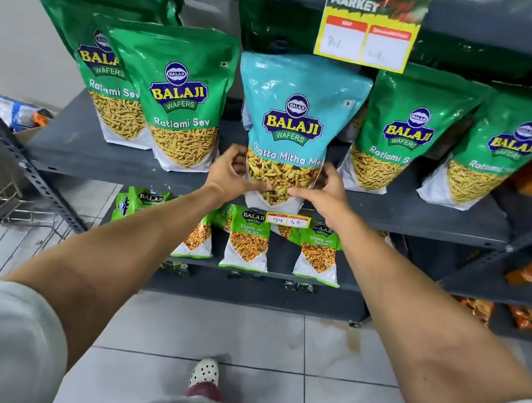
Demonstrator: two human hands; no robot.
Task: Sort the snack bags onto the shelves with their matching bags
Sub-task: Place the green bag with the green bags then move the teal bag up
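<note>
Teal glossy plastic pouch (pixel 296 118) labelled Khatta Mitha Mix stands upright on the grey metal shelf (pixel 96 150), a clear window low on its front showing a yellow and red snack mix. Green Ratlami Sev bags (pixel 183 97) stand just left and right of the pouch. Left hand (pixel 233 172) and right hand (pixel 321 189) pinch the pouch's lower corners, fingers (pixel 259 186) curled onto its front from both sides. A yellow price tag (pixel 368 26) hangs above the pouch
</note>
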